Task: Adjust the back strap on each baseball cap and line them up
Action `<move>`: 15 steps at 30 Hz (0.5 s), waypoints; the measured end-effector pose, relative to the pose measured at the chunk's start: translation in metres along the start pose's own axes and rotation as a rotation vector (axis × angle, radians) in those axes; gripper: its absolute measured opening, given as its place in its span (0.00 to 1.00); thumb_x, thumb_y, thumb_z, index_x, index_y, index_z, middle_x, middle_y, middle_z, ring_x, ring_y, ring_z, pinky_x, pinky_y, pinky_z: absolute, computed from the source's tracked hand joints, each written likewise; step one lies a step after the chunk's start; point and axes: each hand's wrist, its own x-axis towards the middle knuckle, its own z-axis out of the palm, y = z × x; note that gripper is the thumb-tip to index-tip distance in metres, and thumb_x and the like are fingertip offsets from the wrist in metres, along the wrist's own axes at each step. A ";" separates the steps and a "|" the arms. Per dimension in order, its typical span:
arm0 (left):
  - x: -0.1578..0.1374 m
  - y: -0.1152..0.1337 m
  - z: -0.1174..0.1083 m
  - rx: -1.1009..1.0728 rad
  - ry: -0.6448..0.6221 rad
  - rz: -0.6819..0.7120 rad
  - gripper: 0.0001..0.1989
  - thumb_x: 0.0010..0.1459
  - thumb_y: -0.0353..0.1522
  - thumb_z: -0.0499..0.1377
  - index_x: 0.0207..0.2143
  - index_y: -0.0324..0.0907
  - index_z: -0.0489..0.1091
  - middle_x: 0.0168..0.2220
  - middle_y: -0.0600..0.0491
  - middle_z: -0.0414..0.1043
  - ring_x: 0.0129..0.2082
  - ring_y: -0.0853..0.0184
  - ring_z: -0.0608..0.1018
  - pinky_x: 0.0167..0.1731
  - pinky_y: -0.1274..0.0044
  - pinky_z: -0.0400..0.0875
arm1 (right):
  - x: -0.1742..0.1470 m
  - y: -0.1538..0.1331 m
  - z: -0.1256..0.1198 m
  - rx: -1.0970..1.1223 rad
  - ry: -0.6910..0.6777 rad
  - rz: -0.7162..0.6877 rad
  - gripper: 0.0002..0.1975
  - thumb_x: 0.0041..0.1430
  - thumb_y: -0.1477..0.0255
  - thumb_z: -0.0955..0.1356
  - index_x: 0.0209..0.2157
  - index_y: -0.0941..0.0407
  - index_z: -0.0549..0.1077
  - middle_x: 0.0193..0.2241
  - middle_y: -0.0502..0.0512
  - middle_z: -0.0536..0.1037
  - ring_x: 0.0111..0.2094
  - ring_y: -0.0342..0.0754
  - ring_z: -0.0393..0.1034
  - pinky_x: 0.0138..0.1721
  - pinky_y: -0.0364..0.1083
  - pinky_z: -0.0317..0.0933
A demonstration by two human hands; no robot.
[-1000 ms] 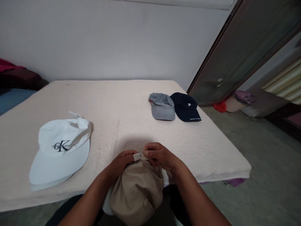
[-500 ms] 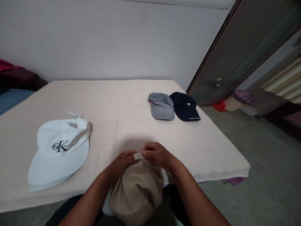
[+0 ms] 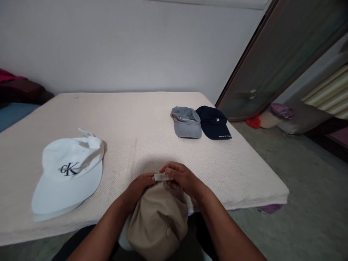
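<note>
A tan cap (image 3: 156, 221) is held at the near edge of the bed, its crown towards me and its pale brim partly showing at the lower left. My left hand (image 3: 141, 185) is closed on the cap's back edge, at the left end of a light strap (image 3: 162, 177). The fingers of my right hand (image 3: 179, 177) pinch that strap at its right end. Whether the strap is fastened is hidden by the fingers. To the left lies a white cap (image 3: 67, 174) with dark letters on its front.
A grey cap (image 3: 187, 123) and a navy cap (image 3: 214, 123) lie side by side at the right back of the bed (image 3: 122, 116). Behind it rises a pale wall (image 3: 122, 47). A dark-framed cabinet door (image 3: 261, 61) stands at the right, over the grey floor (image 3: 312, 203).
My right fingers have shifted slightly along the strap, so more of it shows between my hands. The other caps stay where they were.
</note>
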 end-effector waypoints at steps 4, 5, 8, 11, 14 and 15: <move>-0.002 0.004 0.000 -0.072 0.056 0.040 0.09 0.50 0.33 0.60 0.32 0.37 0.75 0.30 0.47 0.77 0.31 0.62 0.76 0.39 0.71 0.68 | -0.005 0.002 -0.006 0.079 0.059 -0.001 0.17 0.60 0.58 0.62 0.37 0.58 0.70 0.24 0.50 0.71 0.22 0.40 0.64 0.26 0.42 0.56; -0.003 0.005 0.000 -0.091 0.077 0.040 0.08 0.49 0.33 0.60 0.31 0.37 0.75 0.30 0.47 0.76 0.31 0.62 0.76 0.38 0.71 0.68 | -0.006 0.002 -0.007 0.095 0.056 0.024 0.16 0.60 0.58 0.63 0.35 0.57 0.69 0.24 0.50 0.71 0.22 0.40 0.64 0.25 0.41 0.56; -0.004 0.005 0.000 -0.119 0.126 0.036 0.09 0.48 0.35 0.61 0.30 0.37 0.74 0.29 0.47 0.76 0.30 0.61 0.76 0.36 0.71 0.69 | -0.009 0.003 -0.008 0.110 0.033 0.084 0.12 0.55 0.63 0.68 0.29 0.58 0.67 0.21 0.46 0.67 0.18 0.37 0.58 0.19 0.39 0.50; -0.002 0.003 -0.001 -0.085 0.142 0.010 0.09 0.47 0.34 0.62 0.30 0.37 0.74 0.27 0.49 0.75 0.28 0.63 0.75 0.34 0.73 0.68 | -0.009 0.004 -0.007 0.088 0.037 0.101 0.11 0.51 0.67 0.70 0.26 0.58 0.67 0.17 0.43 0.63 0.15 0.35 0.52 0.16 0.38 0.45; 0.001 -0.002 -0.004 -0.009 0.140 -0.003 0.08 0.48 0.33 0.62 0.29 0.36 0.74 0.26 0.50 0.75 0.27 0.65 0.74 0.33 0.74 0.67 | -0.009 0.003 -0.007 0.048 0.047 0.136 0.10 0.51 0.67 0.70 0.25 0.57 0.66 0.14 0.42 0.61 0.13 0.35 0.49 0.14 0.37 0.40; 0.002 -0.003 -0.005 0.010 0.145 -0.004 0.08 0.48 0.33 0.62 0.28 0.36 0.74 0.26 0.50 0.75 0.27 0.65 0.74 0.32 0.74 0.67 | -0.009 0.003 -0.008 0.047 0.047 0.141 0.09 0.51 0.68 0.70 0.25 0.57 0.66 0.13 0.41 0.61 0.13 0.35 0.48 0.14 0.37 0.40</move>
